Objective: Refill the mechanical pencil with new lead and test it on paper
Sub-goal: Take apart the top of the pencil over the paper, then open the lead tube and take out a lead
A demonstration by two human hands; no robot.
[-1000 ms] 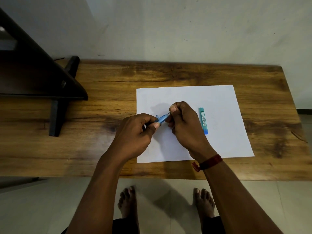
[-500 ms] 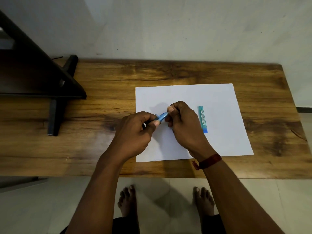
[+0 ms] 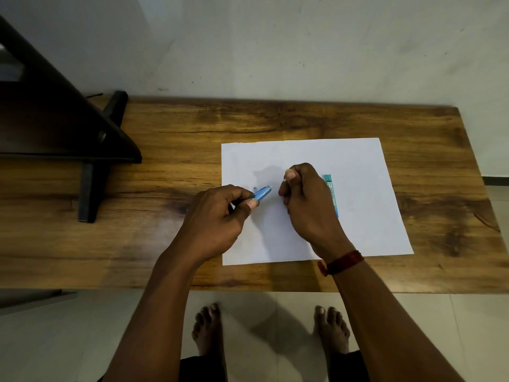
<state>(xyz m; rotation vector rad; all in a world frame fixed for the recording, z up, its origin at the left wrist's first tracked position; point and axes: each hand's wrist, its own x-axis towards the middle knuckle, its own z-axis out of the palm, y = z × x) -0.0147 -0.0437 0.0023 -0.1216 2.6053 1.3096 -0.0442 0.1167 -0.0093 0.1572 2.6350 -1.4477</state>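
The blue mechanical pencil [image 3: 261, 193] sits above the left part of the white paper [image 3: 358, 210], held in the left hand [image 3: 217, 219]. That hand's grip is pressed together on the barrel, thumb and fingers pinching it, so that only the pencil's upper end sticks out, pointing toward 2 o'clock. Which end of the pencil this is cannot be told.

At 3 o'clock from the pencil, a little apart from its exposed end, is the right hand [image 3: 305, 205]. Its grip is curled closed with the thumb laid against the forefinger; a tiny pale speck shows at the pinch, too small to identify. A red thread band [image 3: 341, 262] circles the right wrist.

Just past the right hand at 3 o'clock lies the teal lead case [image 3: 331, 194], flat on the paper, its long side running roughly 12 to 6 o'clock, partly hidden by the knuckles.

The paper lies on the wooden tabletop [image 3: 165, 244], right of centre. At 9 to 10 o'clock a dark stand [image 3: 91, 172] rests on the tabletop. Below the near edge, bare feet [image 3: 206, 329] stand on a tiled floor.
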